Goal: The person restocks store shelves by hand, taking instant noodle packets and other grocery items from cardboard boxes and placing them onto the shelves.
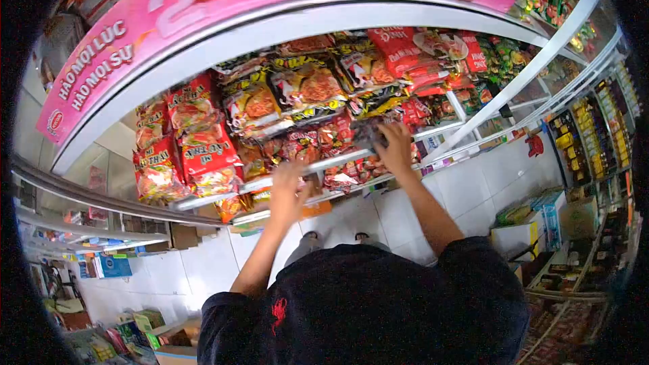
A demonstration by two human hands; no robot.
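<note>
My right hand (395, 149) is at the front edge of a shelf, its fingers closed on a dark, crumpled thing (369, 133) whose kind I cannot make out. My left hand (289, 186) hangs by the same edge, to the left, smeared by motion, so its fingers do not show clearly. Behind the hands, black-and-yellow noodle packets (309, 86) lie in rows. Red noodle packets (209, 152) are stacked left of them. Smaller red packets (302, 145) lie just behind the shelf edge (328, 164), between the two hands.
A pink banner (203, 0) on a white shelf edge arches over the packets. A white slanted post (517, 88) stands at the right. Boxes (531, 233) and stocked shelves line the right side; more cartons (179, 338) sit at lower left on the tiled floor (182, 274).
</note>
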